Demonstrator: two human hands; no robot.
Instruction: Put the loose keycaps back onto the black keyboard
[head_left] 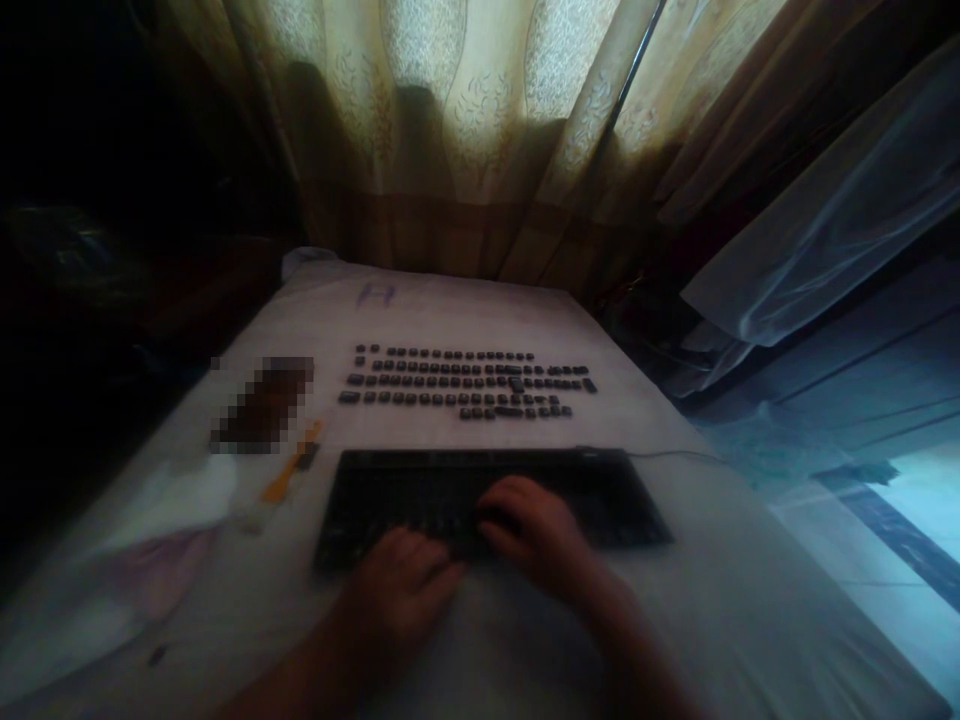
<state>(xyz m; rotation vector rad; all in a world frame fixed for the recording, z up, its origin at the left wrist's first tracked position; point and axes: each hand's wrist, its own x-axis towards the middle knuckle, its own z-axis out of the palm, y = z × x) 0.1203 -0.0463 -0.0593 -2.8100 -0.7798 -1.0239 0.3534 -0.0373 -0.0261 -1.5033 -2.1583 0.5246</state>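
Note:
A black keyboard [615, 512] lies flat on the white-covered surface, its cable running off from the back right. At its front edge, left of the middle, my left hand [405, 582] rests with bent fingers on the keyboard and its thumb close to the edge. Over the middle of the board is my right hand [529, 520], fingers curled and thumb drawn in toward them. Whatever may be between those fingertips is hidden. Behind the keyboard, loose black keycaps [439, 382] are laid out in several rows. Blur and dim light hide the detail under both hands.
An orange-handled brush [281, 480] lies left of the keyboard, with a pixelated dark brown object [262, 405] behind it. Crumpled white and pink cloth [161, 570] and a small dark piece [157, 656] lie at the front left. Curtains [480, 130] hang behind; the cable [675, 455] trails right.

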